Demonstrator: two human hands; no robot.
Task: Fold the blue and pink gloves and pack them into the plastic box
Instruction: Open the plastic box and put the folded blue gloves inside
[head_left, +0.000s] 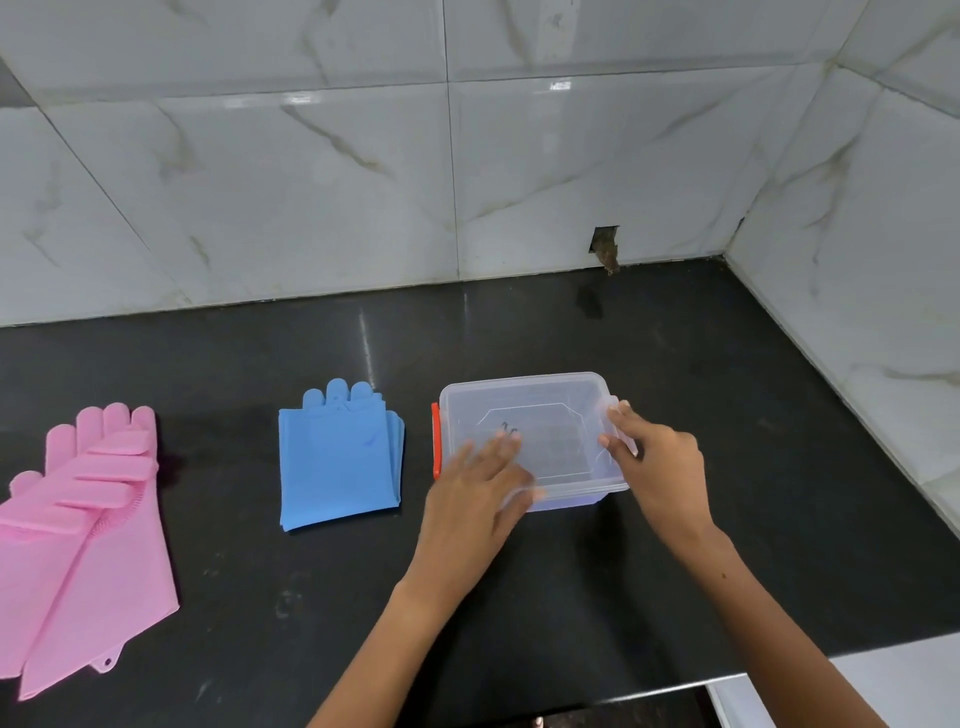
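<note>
A clear plastic box (545, 400) with its lid on and an orange clip on its left side stands on the black counter. My left hand (478, 499) lies flat on the lid's near left corner, fingers spread. My right hand (657, 457) grips the box's right edge at the clear clip. The blue gloves (337, 462) lie folded in a neat stack just left of the box, fingertips pointing at the wall. The pink gloves (83, 535) lie unfolded and overlapping at the far left, cuffs toward me.
The black counter (675, 597) ends in a front edge near me. Marble-tiled walls (519, 182) close the back and the right side. A small hole in the tile (605, 247) sits at the back wall's base.
</note>
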